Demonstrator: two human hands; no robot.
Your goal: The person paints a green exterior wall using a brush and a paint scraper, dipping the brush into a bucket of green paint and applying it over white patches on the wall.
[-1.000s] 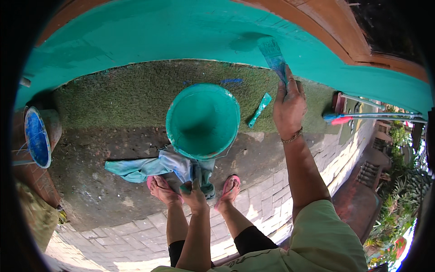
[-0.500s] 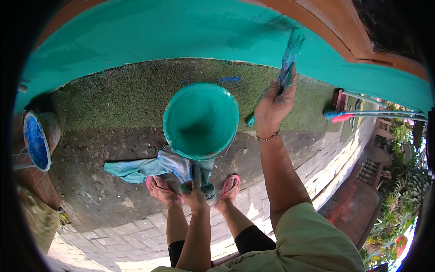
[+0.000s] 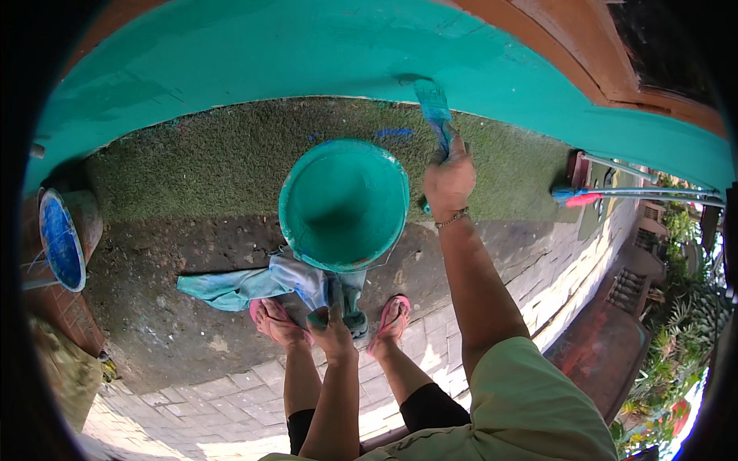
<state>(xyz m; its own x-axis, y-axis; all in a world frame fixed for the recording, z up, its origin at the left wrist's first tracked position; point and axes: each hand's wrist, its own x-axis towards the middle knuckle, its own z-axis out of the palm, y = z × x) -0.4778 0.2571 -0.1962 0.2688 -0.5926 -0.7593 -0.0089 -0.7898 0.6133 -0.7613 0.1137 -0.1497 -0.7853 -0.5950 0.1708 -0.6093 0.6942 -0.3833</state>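
In my right hand (image 3: 450, 180) is a paintbrush (image 3: 433, 102), gripped by its paint-smeared handle. Its wide green bristles point up to the lower part of the green wall (image 3: 254, 54). A round bucket (image 3: 286, 207), coated inside with green paint, is in front of me, left of that hand. My left hand (image 3: 330, 336) is closed around a paint-stained cloth (image 3: 231, 286) just below the bucket's near rim. The cloth spreads out to the left; whether this hand also grips part of the bucket is hidden.
A second bucket with blue paint inside (image 3: 61, 238) is at the left. Long-handled brooms or brushes (image 3: 584, 196) lie at the right by the wall. My feet in pink flip-flops (image 3: 390, 323) stand on paving (image 3: 223, 407). Brown trim (image 3: 565, 54) borders the wall's upper right.
My right hand has brought the brush left and down along the wall, turning the bristles toward the left. The left hand, cloth and bucket have stayed nearly in place.
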